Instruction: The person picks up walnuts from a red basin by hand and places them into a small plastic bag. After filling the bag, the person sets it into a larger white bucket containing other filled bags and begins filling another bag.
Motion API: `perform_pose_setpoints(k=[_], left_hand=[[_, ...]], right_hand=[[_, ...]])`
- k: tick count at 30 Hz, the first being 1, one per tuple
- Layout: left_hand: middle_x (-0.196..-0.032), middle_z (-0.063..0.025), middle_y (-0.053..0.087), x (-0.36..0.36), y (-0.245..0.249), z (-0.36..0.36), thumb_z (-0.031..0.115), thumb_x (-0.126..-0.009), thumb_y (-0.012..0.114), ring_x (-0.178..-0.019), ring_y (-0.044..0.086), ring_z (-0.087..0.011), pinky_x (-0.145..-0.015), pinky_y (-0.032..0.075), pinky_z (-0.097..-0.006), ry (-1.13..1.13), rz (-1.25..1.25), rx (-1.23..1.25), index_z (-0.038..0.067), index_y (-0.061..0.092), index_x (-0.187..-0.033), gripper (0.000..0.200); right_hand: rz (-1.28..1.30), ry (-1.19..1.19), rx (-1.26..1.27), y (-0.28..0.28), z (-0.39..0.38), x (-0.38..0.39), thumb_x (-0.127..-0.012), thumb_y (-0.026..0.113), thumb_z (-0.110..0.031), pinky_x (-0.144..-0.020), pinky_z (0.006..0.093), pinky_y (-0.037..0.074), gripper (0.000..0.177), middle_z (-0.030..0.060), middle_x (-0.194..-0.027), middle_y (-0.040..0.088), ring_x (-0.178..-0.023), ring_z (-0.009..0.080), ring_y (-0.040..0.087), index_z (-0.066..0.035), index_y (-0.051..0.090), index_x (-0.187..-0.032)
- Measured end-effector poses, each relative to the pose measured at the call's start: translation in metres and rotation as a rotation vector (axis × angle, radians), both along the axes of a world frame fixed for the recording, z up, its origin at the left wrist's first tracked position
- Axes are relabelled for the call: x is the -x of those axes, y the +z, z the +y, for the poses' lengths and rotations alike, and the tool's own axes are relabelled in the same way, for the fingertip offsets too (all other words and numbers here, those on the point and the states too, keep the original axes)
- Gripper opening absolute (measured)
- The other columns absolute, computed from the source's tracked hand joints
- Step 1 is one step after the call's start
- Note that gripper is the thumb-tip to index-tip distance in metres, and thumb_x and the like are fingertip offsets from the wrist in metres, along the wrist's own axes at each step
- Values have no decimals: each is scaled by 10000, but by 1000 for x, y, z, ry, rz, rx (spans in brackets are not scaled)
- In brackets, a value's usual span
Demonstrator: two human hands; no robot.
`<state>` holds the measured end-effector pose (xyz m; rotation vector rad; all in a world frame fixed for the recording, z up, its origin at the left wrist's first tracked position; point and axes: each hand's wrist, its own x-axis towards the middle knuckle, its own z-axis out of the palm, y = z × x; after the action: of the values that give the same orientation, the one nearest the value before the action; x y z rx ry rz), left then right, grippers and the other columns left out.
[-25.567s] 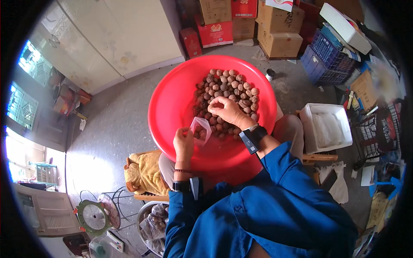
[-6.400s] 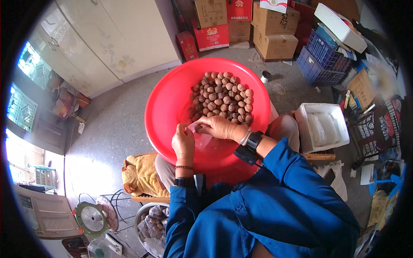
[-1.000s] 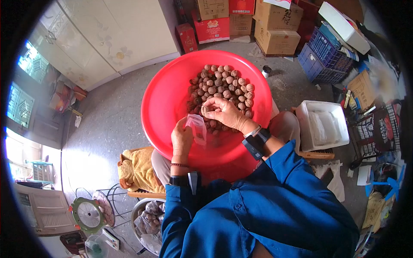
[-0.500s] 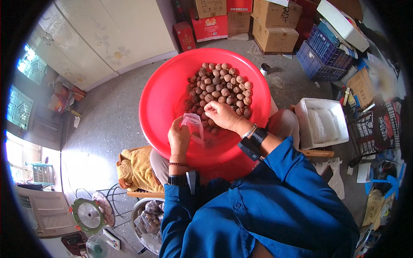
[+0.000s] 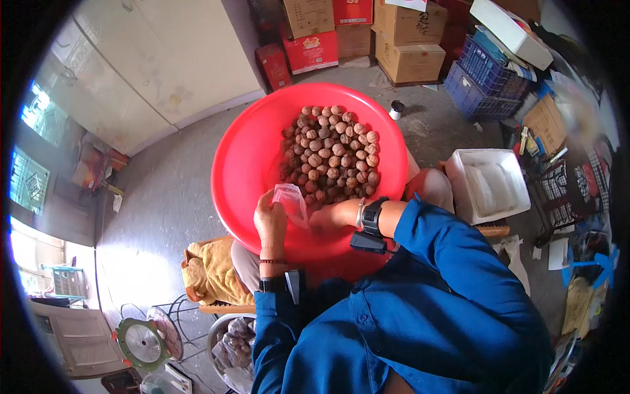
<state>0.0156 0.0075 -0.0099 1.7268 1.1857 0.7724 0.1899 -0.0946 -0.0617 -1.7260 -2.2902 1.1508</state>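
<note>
A large red plastic basin [image 5: 246, 151] stands before me with a heap of walnuts [image 5: 331, 151] along its right side. My left hand [image 5: 270, 220] pinches the rim of a clear plastic bag [image 5: 290, 200], whose mouth gapes toward the right. Low in the basin, just right of the bag, is my right hand [image 5: 331, 217], below the near edge of the heap. Its fingers point left into shadow beside the bag, and I cannot make out whether they hold anything.
Bagged walnuts fill a bucket [image 5: 233, 345] at the lower left, near a yellow cloth [image 5: 213, 269]. A white foam box [image 5: 489, 187] sits to the right. Cardboard boxes [image 5: 410, 62] and blue crates [image 5: 482, 88] line the back. A small cup [image 5: 396, 109] stands behind the basin.
My right hand has dropped from the bag's mouth and the walnuts' edge down toward the near side of the basin. My left hand keeps hold of the bag. The view has shifted slightly.
</note>
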Motion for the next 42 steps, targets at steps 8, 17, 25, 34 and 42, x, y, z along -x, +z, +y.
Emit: perform_pose_setpoints(k=[8, 17, 25, 34, 42], left_hand=[[-829, -163, 737, 0, 3, -3, 88, -879, 567, -695, 692, -229, -673, 564, -368, 7, 24, 31, 22, 717, -1226, 384], [-716, -83, 680, 0, 14, -9, 45, -889, 552, -543, 598, -139, -523, 509, -317, -30, -86, 126, 28, 692, -1263, 401], [-709, -73, 674, 0, 14, -8, 43, -899, 552, -537, 590, -126, -509, 502, -308, 0, -80, 183, 31, 688, -1279, 403], [-745, -89, 692, -1, 17, -10, 41, -900, 556, -558, 605, -130, -515, 504, -310, -19, -62, 119, 12, 690, -1265, 390], [-705, -61, 646, -2, 28, -16, 34, -917, 540, -508, 556, -110, -450, 468, -282, -47, -143, 233, 13, 651, -1306, 406]], right_hand=[[-302, 72, 127, -20, 6, -5, -1035, 476, -248, -1058, 424, 483, 413, 95, -1530, 556, -1345, 276, 583, -81, 671, -1358], [-289, 53, 133, -22, -1, -13, -1011, 510, -313, -987, 427, 523, 394, 152, -1293, 706, -1162, 348, 677, -86, 715, -1260], [86, -577, -189, 43, -8, -24, -861, 675, -115, -851, 448, 545, 165, 203, -1060, 728, -963, 374, 688, -43, 692, -1009], [653, -772, -634, 77, -5, -27, -852, 763, -113, -886, 321, 557, 340, 59, -1017, 725, -925, 174, 698, -70, 648, -1169], [907, -675, -518, 95, -5, -17, -906, 767, -86, -927, 300, 556, 331, 41, -1070, 728, -992, 132, 687, -44, 635, -1207]])
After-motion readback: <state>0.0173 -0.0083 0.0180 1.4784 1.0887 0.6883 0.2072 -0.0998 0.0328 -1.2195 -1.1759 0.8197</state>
